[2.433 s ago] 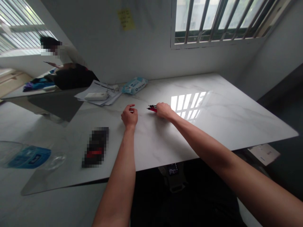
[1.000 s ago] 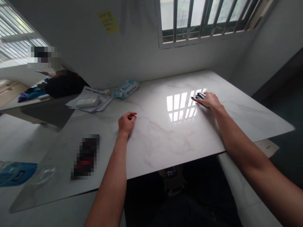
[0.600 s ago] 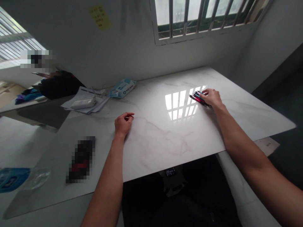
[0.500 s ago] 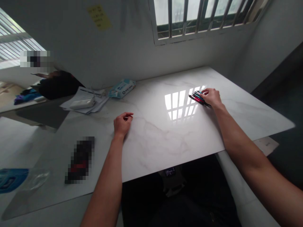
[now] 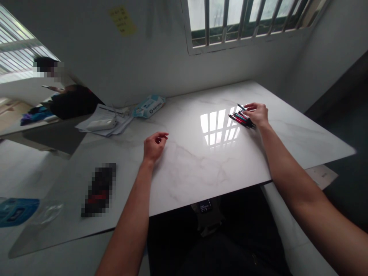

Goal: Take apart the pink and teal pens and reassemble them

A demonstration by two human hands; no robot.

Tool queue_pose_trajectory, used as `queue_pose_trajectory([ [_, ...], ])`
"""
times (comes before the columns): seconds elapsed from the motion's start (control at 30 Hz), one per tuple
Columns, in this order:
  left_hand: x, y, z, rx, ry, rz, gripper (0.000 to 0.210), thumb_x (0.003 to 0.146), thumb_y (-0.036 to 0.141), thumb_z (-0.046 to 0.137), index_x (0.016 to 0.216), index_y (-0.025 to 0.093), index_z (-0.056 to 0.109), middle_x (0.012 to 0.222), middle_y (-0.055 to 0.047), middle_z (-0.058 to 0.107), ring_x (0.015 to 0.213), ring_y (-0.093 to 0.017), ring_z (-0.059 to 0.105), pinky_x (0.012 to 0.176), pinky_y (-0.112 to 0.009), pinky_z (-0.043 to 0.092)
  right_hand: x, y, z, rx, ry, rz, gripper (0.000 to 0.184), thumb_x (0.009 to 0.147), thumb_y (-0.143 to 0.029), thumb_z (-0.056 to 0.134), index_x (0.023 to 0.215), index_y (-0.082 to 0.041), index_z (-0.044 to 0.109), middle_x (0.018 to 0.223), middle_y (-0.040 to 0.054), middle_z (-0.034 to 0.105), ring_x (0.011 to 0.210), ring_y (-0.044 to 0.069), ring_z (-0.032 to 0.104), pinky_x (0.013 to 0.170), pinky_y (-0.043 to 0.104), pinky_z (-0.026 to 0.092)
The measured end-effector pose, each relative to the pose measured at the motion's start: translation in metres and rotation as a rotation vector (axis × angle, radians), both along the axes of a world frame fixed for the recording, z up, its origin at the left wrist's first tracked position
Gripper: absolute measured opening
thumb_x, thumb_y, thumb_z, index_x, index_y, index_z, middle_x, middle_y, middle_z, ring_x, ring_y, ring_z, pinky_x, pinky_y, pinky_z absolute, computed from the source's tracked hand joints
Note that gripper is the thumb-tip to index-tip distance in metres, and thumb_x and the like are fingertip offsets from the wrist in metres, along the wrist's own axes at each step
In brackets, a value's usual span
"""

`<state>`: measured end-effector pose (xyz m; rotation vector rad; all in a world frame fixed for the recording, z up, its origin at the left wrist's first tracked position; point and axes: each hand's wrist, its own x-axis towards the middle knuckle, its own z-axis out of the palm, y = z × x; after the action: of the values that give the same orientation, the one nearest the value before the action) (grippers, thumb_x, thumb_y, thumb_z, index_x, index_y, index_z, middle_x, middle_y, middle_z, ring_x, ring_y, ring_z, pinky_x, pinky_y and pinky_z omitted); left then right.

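Observation:
Several pens (image 5: pixel 238 120), with red, teal and dark barrels, lie side by side on the white marble-patterned table (image 5: pixel 189 168). Over them, my right hand (image 5: pixel 259 114) pinches one teal pen (image 5: pixel 241 107) between thumb and fingers, its tip pointing up and left, a little apart from the others. The hand covers the rear ends of some pens. My left hand (image 5: pixel 154 147) is over the table further left, fingers loosely bent and apart, with nothing in it.
A blue wet-wipe pack (image 5: pixel 151 106) and papers (image 5: pixel 107 119) with a white object lie along the wall. A blurred-out dark and red item (image 5: pixel 99 189) and a clear bottle with blue label (image 5: pixel 20 212) are at left. Another person (image 5: pixel 76 99) sits at the far left.
My right hand has separated one teal pen from the group and raised its tip. My left hand has moved slightly right and away from me, its fingers a bit more apart.

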<state>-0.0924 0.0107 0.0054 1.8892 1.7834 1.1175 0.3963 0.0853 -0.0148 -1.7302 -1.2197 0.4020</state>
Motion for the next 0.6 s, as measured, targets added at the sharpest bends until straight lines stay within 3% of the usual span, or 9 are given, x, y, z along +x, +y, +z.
queue_pose_trajectory([
  [0.13, 0.032, -0.009, 0.015, 0.049, -0.02, -0.042, 0.038, 0.092, 0.031, 0.06, 0.124, 0.018, 0.076, 0.11, -0.007, 0.078, 0.085, -0.017, 0.071, 0.077, -0.026, 0.057, -0.026, -0.005, 0.012, 0.126, 0.125, 0.156, 0.043, 0.082, -0.039, 0.081, 0.118, -0.016, 0.079, 0.111, 0.0136, 0.081, 0.101, 0.026, 0.077, 0.09, 0.041, 0.064],
  [0.23, 0.069, -0.016, 0.026, 0.152, 0.033, -0.174, 0.048, 0.094, 0.03, 0.062, 0.141, 0.023, 0.066, 0.131, -0.009, 0.072, 0.094, -0.018, 0.07, 0.082, -0.03, 0.06, -0.066, -0.016, 0.02, 0.145, 0.269, 0.413, 0.05, 0.08, -0.053, 0.083, 0.112, -0.015, 0.08, 0.106, 0.014, 0.081, 0.095, 0.025, 0.076, 0.082, 0.039, 0.064],
  [0.3, 0.093, -0.019, 0.028, 0.237, 0.138, -0.247, 0.057, 0.094, 0.028, 0.066, 0.15, 0.026, 0.06, 0.144, -0.01, 0.064, 0.112, -0.024, 0.068, 0.093, -0.035, 0.059, -0.095, -0.026, 0.023, 0.135, 0.318, 0.612, 0.052, 0.076, -0.058, 0.088, 0.105, -0.017, 0.082, 0.099, 0.0117, 0.082, 0.089, 0.023, 0.074, 0.079, 0.037, 0.062],
  [0.4, 0.116, -0.018, 0.02, 0.3, 0.31, -0.356, 0.061, 0.095, 0.031, 0.072, 0.154, 0.028, 0.057, 0.155, -0.011, 0.056, 0.134, -0.032, 0.057, 0.117, -0.047, 0.048, -0.128, -0.039, 0.022, 0.084, 0.371, 0.851, 0.05, 0.072, -0.06, 0.091, 0.098, -0.018, 0.082, 0.092, 0.0084, 0.081, 0.084, 0.021, 0.073, 0.078, 0.036, 0.06],
  [0.47, 0.12, -0.016, 0.012, 0.301, 0.333, -0.371, 0.054, 0.097, 0.037, 0.073, 0.149, 0.028, 0.062, 0.154, -0.012, 0.056, 0.132, -0.032, 0.057, 0.118, -0.048, 0.046, -0.14, -0.045, 0.017, 0.043, 0.421, 0.927, 0.048, 0.07, -0.058, 0.094, 0.095, -0.019, 0.081, 0.089, 0.0068, 0.081, 0.081, 0.021, 0.073, 0.078, 0.035, 0.059],
  [0.6, 0.111, -0.014, 0.002, 0.293, 0.338, -0.312, 0.03, 0.101, 0.042, 0.069, 0.127, 0.027, 0.074, 0.133, -0.01, 0.068, 0.121, -0.03, 0.061, 0.111, -0.044, 0.048, -0.15, -0.051, 0.006, -0.036, 0.476, 0.977, 0.049, 0.068, -0.054, 0.096, 0.096, -0.018, 0.077, 0.085, 0.0056, 0.08, 0.078, 0.019, 0.073, 0.075, 0.033, 0.057],
])
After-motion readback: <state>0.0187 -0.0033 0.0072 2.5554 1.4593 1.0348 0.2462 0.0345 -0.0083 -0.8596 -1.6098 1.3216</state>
